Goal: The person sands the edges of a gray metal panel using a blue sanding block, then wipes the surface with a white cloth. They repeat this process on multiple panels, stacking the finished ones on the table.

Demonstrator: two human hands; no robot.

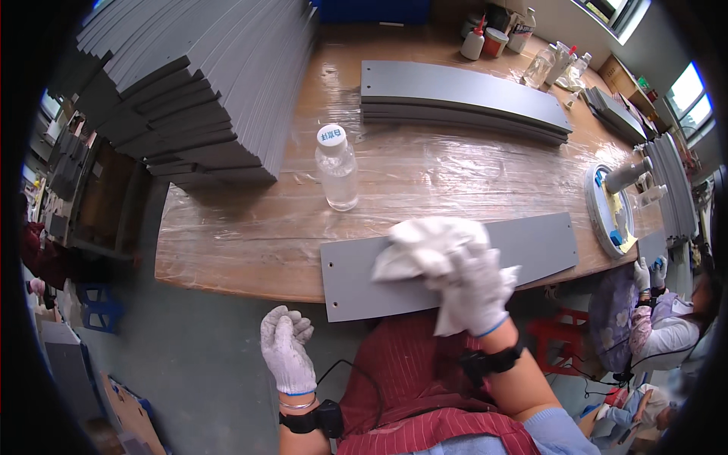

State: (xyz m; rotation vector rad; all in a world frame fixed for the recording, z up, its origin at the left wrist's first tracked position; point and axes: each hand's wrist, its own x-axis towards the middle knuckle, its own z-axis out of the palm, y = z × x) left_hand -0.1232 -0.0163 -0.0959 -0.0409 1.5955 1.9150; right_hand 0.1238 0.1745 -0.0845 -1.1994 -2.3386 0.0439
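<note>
My right hand, in a white knit glove, is closed on a white cloth. It presses the cloth against a long grey panel that lies along the table's near edge. Part of the cloth hangs below the hand, over the panel's near side. The panel has small holes at its left end. My left hand, gloved too, hovers off the near edge, left of the panel. Its fingers are loosely curled in, and nothing shows in them. Beyond the panel stands a clear bottle with a white cap.
Film covers the wooden table. A tall stack of grey panels rises at the left, and a lower stack lies at the back. Bottles crowd the far right corner. A round tub lid lies right; a co-worker sits beyond.
</note>
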